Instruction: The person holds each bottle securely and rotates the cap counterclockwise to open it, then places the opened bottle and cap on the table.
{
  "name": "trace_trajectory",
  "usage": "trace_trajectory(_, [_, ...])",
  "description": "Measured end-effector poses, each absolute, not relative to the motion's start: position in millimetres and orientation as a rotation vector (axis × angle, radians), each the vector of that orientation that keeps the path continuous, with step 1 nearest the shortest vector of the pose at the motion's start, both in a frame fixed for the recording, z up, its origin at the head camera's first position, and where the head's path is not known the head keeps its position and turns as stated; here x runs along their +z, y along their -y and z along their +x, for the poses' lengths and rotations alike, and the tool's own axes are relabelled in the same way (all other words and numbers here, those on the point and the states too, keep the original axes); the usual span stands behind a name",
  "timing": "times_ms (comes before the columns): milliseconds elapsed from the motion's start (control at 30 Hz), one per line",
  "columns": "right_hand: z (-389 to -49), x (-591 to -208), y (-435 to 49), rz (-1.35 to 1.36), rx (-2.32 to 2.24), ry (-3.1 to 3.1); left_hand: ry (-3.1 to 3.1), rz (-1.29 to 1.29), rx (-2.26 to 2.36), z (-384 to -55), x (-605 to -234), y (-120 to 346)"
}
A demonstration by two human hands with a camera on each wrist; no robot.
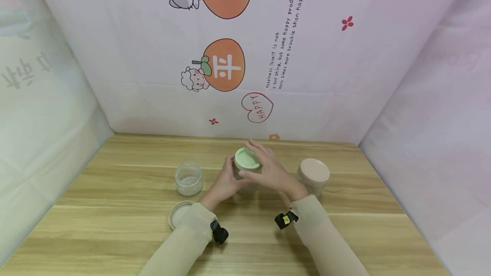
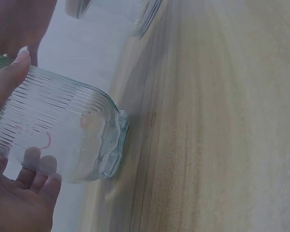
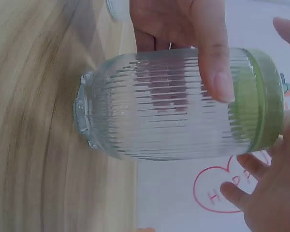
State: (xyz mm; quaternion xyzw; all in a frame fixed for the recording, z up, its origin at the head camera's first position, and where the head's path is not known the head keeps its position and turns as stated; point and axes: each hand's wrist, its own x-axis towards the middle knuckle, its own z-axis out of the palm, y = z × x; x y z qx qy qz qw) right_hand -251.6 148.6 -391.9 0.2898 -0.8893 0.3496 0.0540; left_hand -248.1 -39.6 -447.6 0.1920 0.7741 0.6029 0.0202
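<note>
A ribbed clear glass jar (image 3: 169,130) stands upright with its knobbly base at the tabletop. On its mouth sits a pale green lid (image 1: 247,159). My left hand (image 1: 227,183) grips the jar's side, thumb on one face and fingers behind the glass, just below the lid. Over the lid is my right hand (image 1: 273,174), its fingers spread to the far side and its thumb at the near side. In the right wrist view that hand's fingertips (image 3: 234,193) lie beside the lid, and its thumb points away from the green rim.
Left of the hands stands a short clear glass jar (image 1: 189,179) without a lid. A round pale lid (image 1: 178,214) lies in front of it, partly behind the left sleeve. To the right is a jar with a beige lid (image 1: 314,170). A printed cloth wall (image 1: 307,110) rises behind the table.
</note>
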Motion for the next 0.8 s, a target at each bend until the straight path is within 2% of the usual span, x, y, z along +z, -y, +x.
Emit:
trace_trajectory(200, [-244.6, -387.1, -142.3, 0.795, 0.78, 2.672, -2.363, 0.599, 1.898, -247.8, -447.6, 39.8])
trace_trajectory(433, [-241.1, -384.1, -139.2, 0.713, 0.594, 2.649, -2.321, 0.58, 1.929, -225.6, -415.9, 40.4])
trace_trajectory(800, [-235.4, -376.7, -138.1, 0.58, 0.395, 2.562, -2.367, 0.586, 1.913, -227.8, -417.9, 39.9])
